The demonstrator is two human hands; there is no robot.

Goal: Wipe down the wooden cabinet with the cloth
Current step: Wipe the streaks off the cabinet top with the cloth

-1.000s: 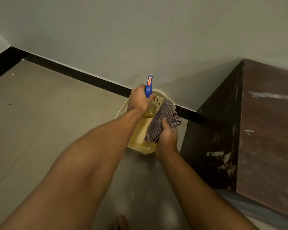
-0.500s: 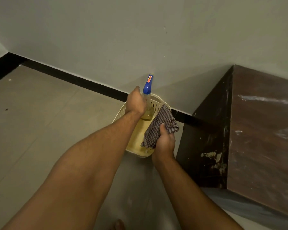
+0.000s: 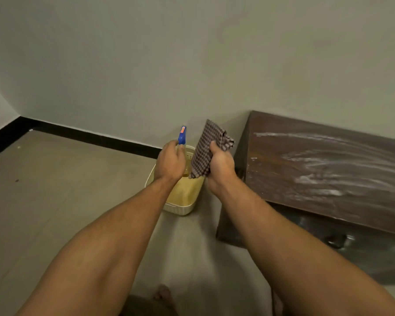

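The checked cloth (image 3: 209,151) stands nearly upright in the right hand (image 3: 220,165), its long axis running from a low corner over the basket (image 3: 180,207) up to a corner against the wall (image 3: 192,65); the fingers are clenched around its middle. The left hand (image 3: 170,161) wraps closed around the spray bottle (image 3: 182,135), nozzle pointing up. The wooden cabinet (image 3: 317,169), streaked white on top, sits just right of the hands. Since 0.5 s ago, the cloth has risen out of the basket.
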